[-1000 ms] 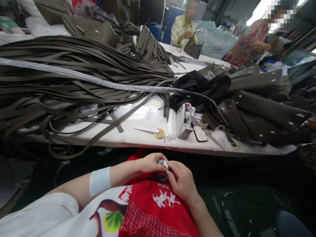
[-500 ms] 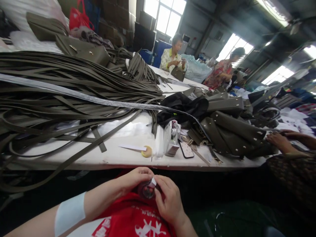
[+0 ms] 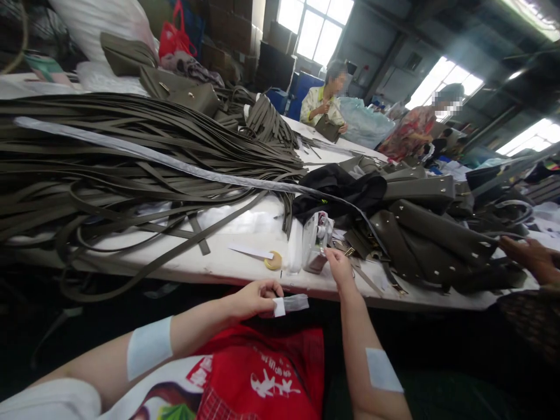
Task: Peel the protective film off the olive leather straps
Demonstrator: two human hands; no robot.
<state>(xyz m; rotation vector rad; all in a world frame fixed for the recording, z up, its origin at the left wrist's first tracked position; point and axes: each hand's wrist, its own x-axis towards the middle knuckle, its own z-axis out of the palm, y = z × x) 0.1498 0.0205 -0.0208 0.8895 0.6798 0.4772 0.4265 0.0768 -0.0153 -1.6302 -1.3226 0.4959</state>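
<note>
My left hand (image 3: 258, 297) is closed in a pinch above my lap, just off the table's front edge. From its fingers sticks out a clear plastic strip (image 3: 296, 302) with a white tab. My right hand (image 3: 340, 265) reaches over the table edge to a clear plastic bag (image 3: 314, 248) with small things inside. Its fingertips are pressed together at the bag's right side; what they pinch is too small to make out. Left of the bag lie a yellow tape roll (image 3: 273, 261) and a pointed white paper strip (image 3: 249, 251).
Long dark straps (image 3: 175, 146) cover the table's left side, with a grey strip (image 3: 184, 166) across them. Dark studded bags (image 3: 433, 242) lie at right, by a co-worker's hand (image 3: 529, 256). Two people (image 3: 321, 105) work across the table. A black cloth (image 3: 339, 186) lies mid-table.
My hands were together at my lap around a small, dark, clear-wrapped thing. The right hand has moved up to the plastic bag; the left now holds the clear strip alone. The view has shifted left.
</note>
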